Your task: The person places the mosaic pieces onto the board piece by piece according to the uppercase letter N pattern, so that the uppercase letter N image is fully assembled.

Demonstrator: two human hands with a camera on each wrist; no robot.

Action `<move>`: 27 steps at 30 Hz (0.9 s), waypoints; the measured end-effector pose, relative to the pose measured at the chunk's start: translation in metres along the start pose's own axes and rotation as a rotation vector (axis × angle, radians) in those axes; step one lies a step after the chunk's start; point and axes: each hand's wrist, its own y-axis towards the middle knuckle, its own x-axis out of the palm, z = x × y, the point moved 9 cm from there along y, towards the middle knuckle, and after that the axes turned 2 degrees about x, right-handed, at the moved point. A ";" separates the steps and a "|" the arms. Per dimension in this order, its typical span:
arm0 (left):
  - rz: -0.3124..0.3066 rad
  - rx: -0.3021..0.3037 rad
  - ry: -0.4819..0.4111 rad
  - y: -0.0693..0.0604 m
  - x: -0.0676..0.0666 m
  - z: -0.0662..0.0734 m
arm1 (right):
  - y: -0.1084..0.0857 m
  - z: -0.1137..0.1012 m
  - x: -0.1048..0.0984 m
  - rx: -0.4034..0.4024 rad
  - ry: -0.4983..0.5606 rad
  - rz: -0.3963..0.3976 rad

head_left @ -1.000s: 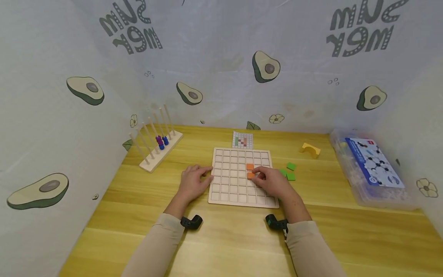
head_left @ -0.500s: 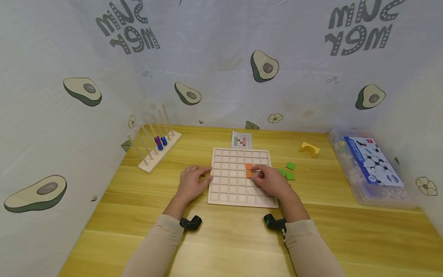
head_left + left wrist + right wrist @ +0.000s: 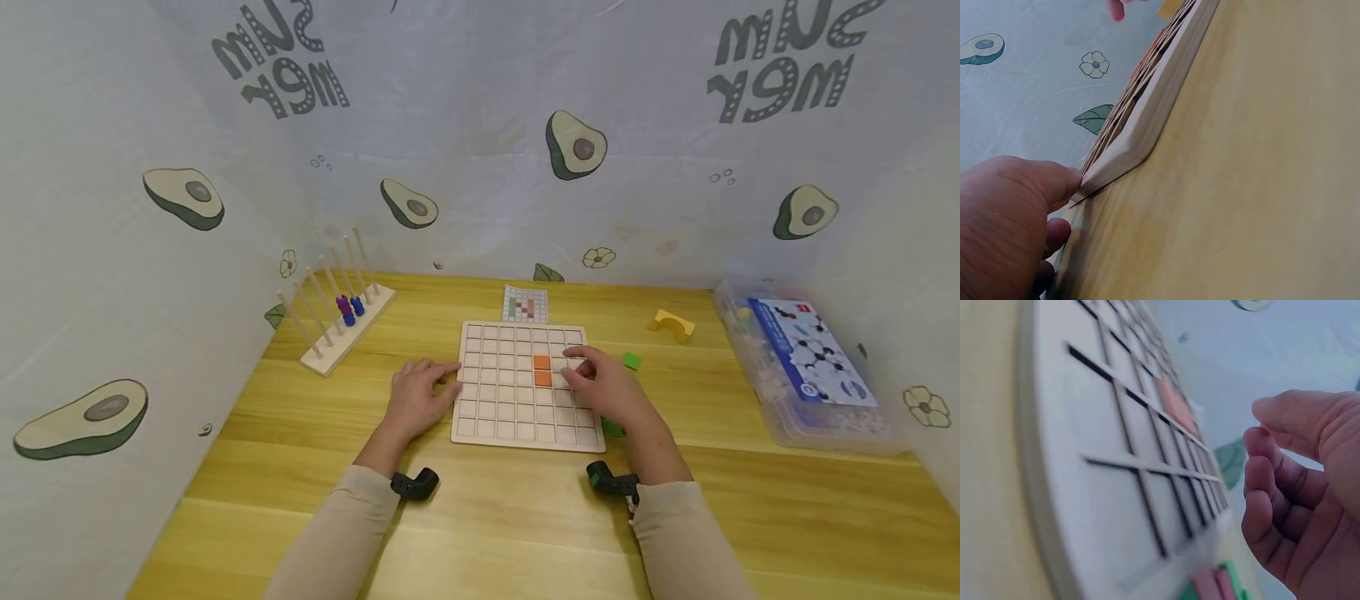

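A wooden grid board [image 3: 506, 392] lies on the table, with two orange tiles [image 3: 542, 371] in neighbouring cells of one column. At the board's left edge rests my left hand [image 3: 420, 396], thumb and fingers touching the rim; the left wrist view shows its thumb [image 3: 1060, 181] against the board's side. My right hand [image 3: 611, 392] hovers over the board's right side, fingers loosely bent and apart from the thumb, holding nothing. In the right wrist view that hand [image 3: 1304, 481] is clear of the board [image 3: 1104, 425] and the orange tile [image 3: 1175, 406].
Green tiles [image 3: 632, 361] lie right of the board, partly hidden by my right hand. A printed pattern card [image 3: 525, 305] is behind the board. A peg stand [image 3: 348, 329] with beads stands at left; a yellow arch block [image 3: 672, 325] and a clear plastic box [image 3: 810, 367] are at right.
My right hand has let go of the lower orange tile, which sits below the other, and has moved right, off the tiles. The left hand has stayed at the board's edge.
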 end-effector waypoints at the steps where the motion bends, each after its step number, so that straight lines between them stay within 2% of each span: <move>1: -0.002 0.000 0.000 0.000 0.001 0.000 | -0.003 0.002 -0.006 0.011 0.006 0.007; 6: 0.000 0.007 0.000 0.001 0.001 0.001 | -0.017 0.014 -0.032 0.024 0.003 0.039; 10: 0.005 0.009 0.005 0.001 0.001 0.001 | -0.025 0.024 -0.041 0.013 -0.010 0.039; 18: -0.005 -0.005 0.006 0.000 0.001 0.000 | -0.034 0.041 -0.038 0.001 -0.048 -0.065; 27: -0.007 -0.003 0.004 0.000 0.000 0.000 | -0.033 0.054 -0.029 0.012 -0.103 -0.121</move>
